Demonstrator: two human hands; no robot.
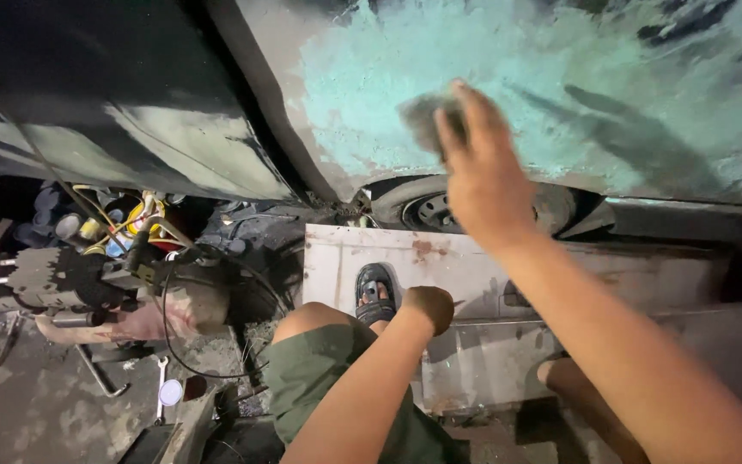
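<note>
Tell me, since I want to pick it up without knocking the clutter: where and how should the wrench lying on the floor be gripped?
Grip the wrench by the middle of its slim shaft, pinching across the narrow width from above. It lies flat on the floor, so only the top side is open. A white round lid sits close at its right, so coming from the left edge looks safer. Both the left hand and right hand are elsewhere.

Right hand: my arm fully extended up and forward, palm turned away from me, fingers pressed flat and close together. Left hand: closed into a loose fist, wrist straight, forearm angled forward over my bent knee.
</note>
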